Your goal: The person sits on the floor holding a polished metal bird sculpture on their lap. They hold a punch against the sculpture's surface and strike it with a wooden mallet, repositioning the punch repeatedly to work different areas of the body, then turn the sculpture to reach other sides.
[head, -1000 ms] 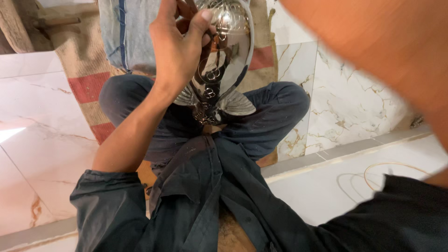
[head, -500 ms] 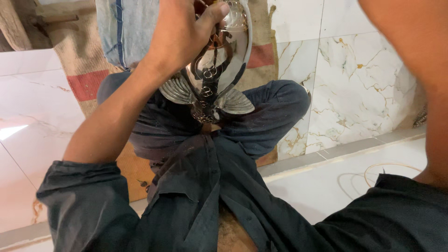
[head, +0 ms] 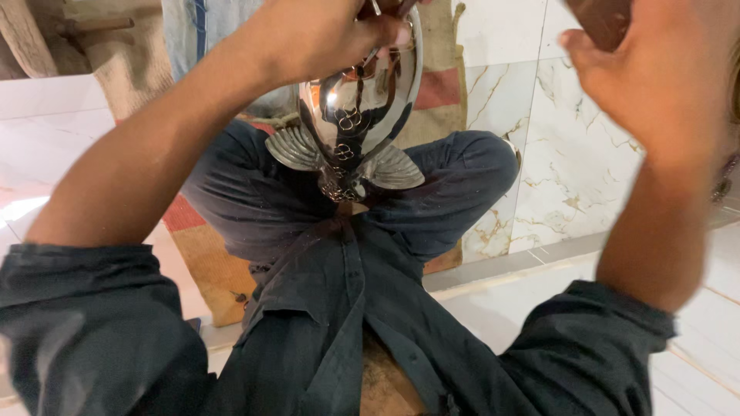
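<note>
Floor (head: 69, 139): pale marble tiles well below the fingers, with a woven mat (head: 212, 258) in tan and red lying on it under the crossed legs.
Clothing: dark trousers (head: 254, 196) and a dark shirt (head: 339, 308) fill the space beneath both hands; a folded blue cloth (head: 185, 31) lies beyond the left hand, on the far side of the fingers.
Metal vessel (head: 362, 100): a polished silver, egg-shaped piece with two ribbed wings and a small ornate foot, hanging upside down just under the left fingers, above the lap and clear of the floor.
Left hand (head: 324, 31): raised over the lap, fingers (head: 385, 31) curled and closed on the upper rim of the vessel, bearing its whole weight; the exact hold is cut off by the picture's top edge.
Right hand (head: 647, 85): raised to the right, well apart from the vessel, its fingers (head: 578, 46) bent towards a dark brown thing (head: 605, 19) at the top edge; whether they pinch it or only touch it, I cannot tell.
Step in hand: judged from the pose, the vessel is being held up and turned for working or checking its shiny face.
Next move: it seems to call for a steady left grip while the right hand comes across to the vessel without knocking the wings.
</note>
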